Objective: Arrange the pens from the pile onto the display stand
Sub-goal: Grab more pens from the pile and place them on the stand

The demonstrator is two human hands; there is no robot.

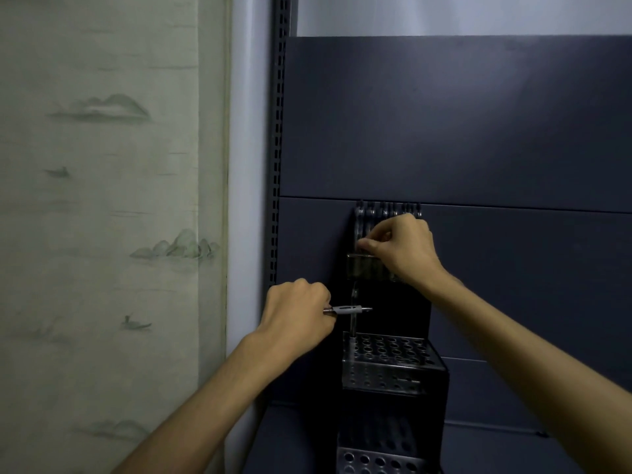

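A black display stand (390,367) hangs on the dark wall panel, with tiers of round holes. Several pens (386,210) stand in its top row, their clips showing above my right hand. My right hand (400,248) is up at that row and pinches the top of a pen there; the pen itself is mostly hidden by my fingers. One clear-barrelled pen (353,313) stands upright in the far-left hole of the middle tier. My left hand (295,316) grips a white and grey pen (349,309) that points sideways to the right, just left of the stand.
The dark panel (478,131) fills the right side, with a slotted metal upright (278,131) along its left edge. A pale curtain with painted hills (102,200) hangs on the left. A lower tier of holes (376,461) shows at the bottom edge.
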